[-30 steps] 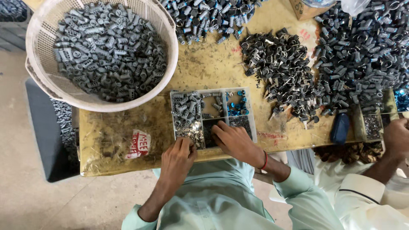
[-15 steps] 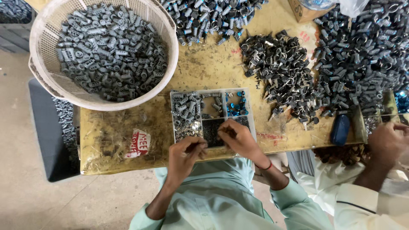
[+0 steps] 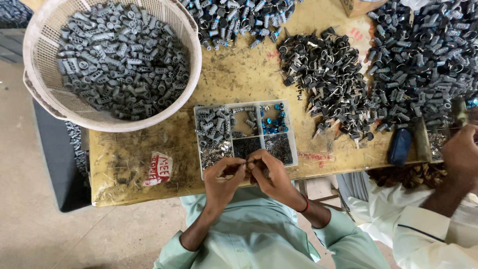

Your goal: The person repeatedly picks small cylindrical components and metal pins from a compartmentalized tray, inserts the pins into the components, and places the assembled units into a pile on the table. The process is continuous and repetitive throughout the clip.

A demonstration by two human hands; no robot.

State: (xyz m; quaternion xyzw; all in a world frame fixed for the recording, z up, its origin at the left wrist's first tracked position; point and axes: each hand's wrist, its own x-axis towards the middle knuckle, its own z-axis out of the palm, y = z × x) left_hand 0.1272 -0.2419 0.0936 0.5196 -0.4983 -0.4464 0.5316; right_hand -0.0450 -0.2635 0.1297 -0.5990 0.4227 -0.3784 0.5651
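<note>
- L hand [image 3: 222, 180] + R hand [image 3: 269, 175] meet fingertip to fingertip at the near edge of the divided tray [image 3: 294, 130], just over its front compartments.
- Grip state: both hands pinched nearly closed, fingers curled in. A small grey part [image 3: 245, 166] seems held between the two sets of fingertips; too small to tell its shape, or which hand bears it more.
- Key relation: part sits btwn the hands, L fingertips on its left, R fingertips on its right; both abt equally near. Its long axis looks roughly left-right, along the surface edge, but not certain.
- Tray lies directly ahead of the hands, touching distance. Compartments: grey sleeves at left, blue caps [image 3: 273, 122] at back right, fine metal bits in front.
- Surface [image 3: 239, 84]: yellow, worn. White basket [image 3: 194, 74] of grey plastic pieces at far left; dark pile of metal clips [image 3: 326, 79] at right of the tray, well apart from hands.
- Co-worker's hand [image 3: 460, 157] at far right edge, separate work.
</note>
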